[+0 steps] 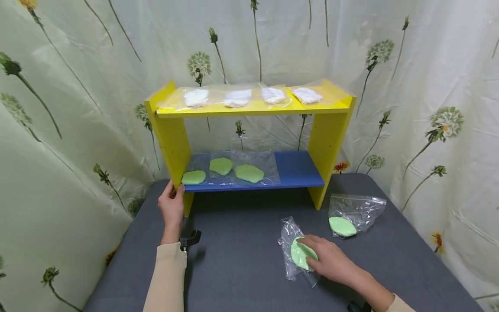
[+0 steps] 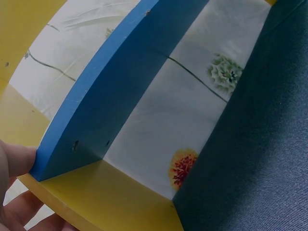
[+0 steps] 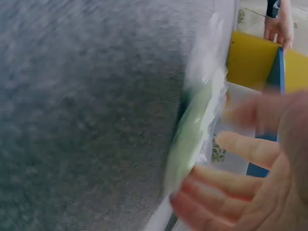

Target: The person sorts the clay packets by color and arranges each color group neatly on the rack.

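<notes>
My left hand (image 1: pixel 172 204) grips the left side panel of a yellow-and-blue shelf unit (image 1: pixel 329 143). In the left wrist view, the thumb (image 2: pixel 20 160) is against the end of the blue board (image 2: pixel 91 91) and the fingers pass behind the yellow panel. On the dark tabletop, a flat pale-green lump (image 1: pixel 300 255) lies in a clear plastic bag (image 1: pixel 289 232). Over its right side is my right hand (image 1: pixel 331 260), fingers spread, fingertips at the lump's edge. The right wrist view shows that lump (image 3: pixel 190 139) blurred beside the parted fingers.
Three bagged green lumps (image 1: pixel 249 173) sit on the left and middle of the blue shelf (image 1: pixel 298 169). Several bagged white lumps (image 1: pixel 238 98) line the yellow top shelf (image 1: pixel 218 113). Another bagged green lump (image 1: pixel 342 226) lies at the table's right. A flower-patterned curtain (image 1: pixel 78 130) hangs behind.
</notes>
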`<state>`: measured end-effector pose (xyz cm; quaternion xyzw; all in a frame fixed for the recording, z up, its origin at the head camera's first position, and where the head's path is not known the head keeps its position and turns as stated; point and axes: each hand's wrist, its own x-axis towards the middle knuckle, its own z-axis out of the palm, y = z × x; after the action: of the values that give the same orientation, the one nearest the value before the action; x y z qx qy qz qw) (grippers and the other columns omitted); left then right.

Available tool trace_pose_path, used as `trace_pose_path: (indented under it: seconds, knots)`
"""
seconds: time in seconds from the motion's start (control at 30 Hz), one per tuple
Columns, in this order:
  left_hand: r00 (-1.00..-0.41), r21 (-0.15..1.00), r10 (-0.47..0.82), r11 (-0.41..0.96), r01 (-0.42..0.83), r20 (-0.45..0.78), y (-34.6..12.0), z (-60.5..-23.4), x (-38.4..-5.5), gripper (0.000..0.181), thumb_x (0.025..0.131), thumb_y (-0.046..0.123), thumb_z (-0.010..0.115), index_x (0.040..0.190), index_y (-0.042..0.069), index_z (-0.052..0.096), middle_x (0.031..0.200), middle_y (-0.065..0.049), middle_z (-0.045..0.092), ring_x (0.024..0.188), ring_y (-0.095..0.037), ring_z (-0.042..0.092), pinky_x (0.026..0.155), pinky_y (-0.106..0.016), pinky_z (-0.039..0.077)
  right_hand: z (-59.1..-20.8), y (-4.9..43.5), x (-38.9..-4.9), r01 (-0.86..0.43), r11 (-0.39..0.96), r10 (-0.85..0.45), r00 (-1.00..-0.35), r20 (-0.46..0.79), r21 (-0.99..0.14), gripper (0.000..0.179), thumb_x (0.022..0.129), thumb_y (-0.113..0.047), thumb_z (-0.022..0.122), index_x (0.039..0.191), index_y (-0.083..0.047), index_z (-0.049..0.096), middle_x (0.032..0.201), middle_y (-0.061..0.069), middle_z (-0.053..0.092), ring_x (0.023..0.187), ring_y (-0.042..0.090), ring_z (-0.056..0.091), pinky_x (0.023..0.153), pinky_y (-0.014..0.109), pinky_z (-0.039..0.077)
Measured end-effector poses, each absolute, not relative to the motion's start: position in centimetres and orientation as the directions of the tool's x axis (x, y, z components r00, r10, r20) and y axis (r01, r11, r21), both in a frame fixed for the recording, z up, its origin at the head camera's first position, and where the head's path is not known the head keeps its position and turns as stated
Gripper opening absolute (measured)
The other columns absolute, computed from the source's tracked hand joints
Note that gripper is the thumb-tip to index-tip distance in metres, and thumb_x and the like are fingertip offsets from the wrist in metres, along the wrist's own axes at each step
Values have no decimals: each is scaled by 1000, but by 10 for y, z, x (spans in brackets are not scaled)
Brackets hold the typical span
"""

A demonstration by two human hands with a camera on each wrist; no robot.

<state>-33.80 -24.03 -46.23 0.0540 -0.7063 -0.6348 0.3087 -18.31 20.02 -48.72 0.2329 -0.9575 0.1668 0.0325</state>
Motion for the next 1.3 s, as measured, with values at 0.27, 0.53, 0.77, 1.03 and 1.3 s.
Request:
trace_pose_path:
  seconds: [0.27,0.53,0.77,1.03,1.3]
  knots:
    - [-805,932,-470,192,307,362,-240,-462,-337,36,85,34,62,119,40,57,118,2,59,102,-16,56,87,-41,45,-490,193,-176,-472,871,-465,-882,78,-137,75,72,-68,57,130,-20,51,131,12,46,110,32,49,70,51,47]
    - [-809,936,-470,180,303,352,-242,-462,-339,36,84,34,62,119,40,57,118,2,59,102,-16,56,87,-41,45,-490,184,-179,-453,884,-447,-891,79,-111,69,71,-42,70,132,-19,48,129,15,46,108,33,49,62,44,48]
    - [-807,934,-470,177,311,358,-241,-463,-339,35,84,34,62,118,40,58,117,2,59,102,-15,56,88,-40,45,-489,187,-180,-431,881,-429,-902,55,-196,57,81,-32,58,135,-20,45,135,13,43,114,31,46,66,43,47]
    - [-807,936,-473,171,309,353,-239,-462,-339,36,84,33,62,119,40,57,117,2,59,102,-16,56,89,-40,44,-483,193,-187,-392,837,-359,-920,156,-381,50,82,-19,58,130,-28,50,127,-3,51,106,11,51,78,36,46]
    - [-804,934,-475,173,313,357,-240,-462,-338,36,84,34,63,119,40,57,116,2,59,102,-16,56,88,-40,45,-491,199,-200,-382,848,-267,-907,325,-368,54,70,-2,65,118,-27,61,108,-11,62,78,3,54,64,27,45]
